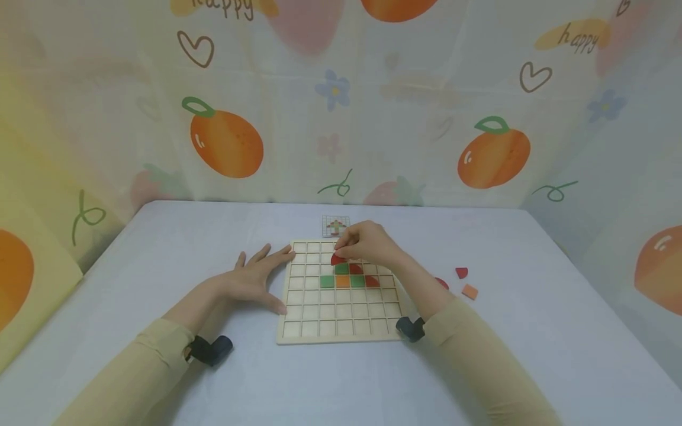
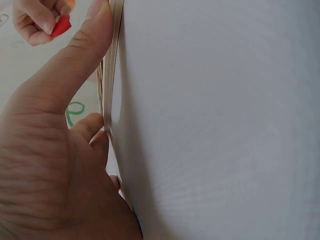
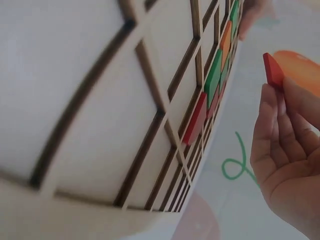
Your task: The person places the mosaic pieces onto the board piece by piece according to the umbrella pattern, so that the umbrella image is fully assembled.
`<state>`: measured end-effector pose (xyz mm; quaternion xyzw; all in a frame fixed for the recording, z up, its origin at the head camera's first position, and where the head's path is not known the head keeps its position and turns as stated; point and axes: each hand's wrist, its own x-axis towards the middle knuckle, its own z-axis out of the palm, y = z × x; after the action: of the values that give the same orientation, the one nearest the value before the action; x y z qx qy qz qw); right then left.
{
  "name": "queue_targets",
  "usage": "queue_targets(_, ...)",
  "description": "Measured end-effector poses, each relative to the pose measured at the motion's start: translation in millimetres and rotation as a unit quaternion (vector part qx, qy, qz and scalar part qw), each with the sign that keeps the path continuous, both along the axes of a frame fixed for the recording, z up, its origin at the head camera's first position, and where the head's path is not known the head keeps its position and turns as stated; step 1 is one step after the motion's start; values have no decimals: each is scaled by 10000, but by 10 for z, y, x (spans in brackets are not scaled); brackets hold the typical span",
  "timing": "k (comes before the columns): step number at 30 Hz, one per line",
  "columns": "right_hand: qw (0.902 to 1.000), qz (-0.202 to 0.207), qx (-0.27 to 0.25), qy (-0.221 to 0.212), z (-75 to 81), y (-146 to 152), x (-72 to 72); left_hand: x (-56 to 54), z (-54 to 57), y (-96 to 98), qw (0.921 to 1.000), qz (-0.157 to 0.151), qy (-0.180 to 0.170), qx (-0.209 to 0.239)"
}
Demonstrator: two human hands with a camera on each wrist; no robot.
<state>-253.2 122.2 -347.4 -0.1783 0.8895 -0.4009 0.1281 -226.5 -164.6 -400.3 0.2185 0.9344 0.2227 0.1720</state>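
Observation:
The right hand (image 1: 371,244) pinches a red piece with a curved edge (image 1: 337,259) between thumb and fingers. It holds this piece over the upper middle of a pale wooden grid board (image 1: 308,329), just above a green square (image 1: 341,269). Fingers spread, the left hand (image 1: 246,281) rests along the board's left edge, with its thumb lower down and the fingertips near the top corner. Below that green square, a row in the grid holds a green square (image 1: 327,281), an orange square (image 1: 343,281), another green one and a red curved piece (image 1: 372,281). One more red piece (image 1: 355,269) sits higher.
Behind the board lies a small card (image 1: 329,227) printed with a coloured grid pattern. To the right on the white table (image 1: 533,331) are a red piece (image 1: 461,272), an orange square (image 1: 470,291) and another red piece (image 1: 441,283) partly behind the right forearm. A fruit-printed curtain hangs behind.

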Motion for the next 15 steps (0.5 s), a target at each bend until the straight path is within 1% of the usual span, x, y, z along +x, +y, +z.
queue_targets(5,9996,-65,258,-27,-37,-108,-34,0,4,-1,10000,2,-8,-4)
queue_targets(10,9983,68,573,36,-84,-177,-38,8,7,2,10000,13,-17,-12)
queue_targets(15,9979,112,622,124,-110,-194,-28,15,21,9,10000,31,-14,-3)
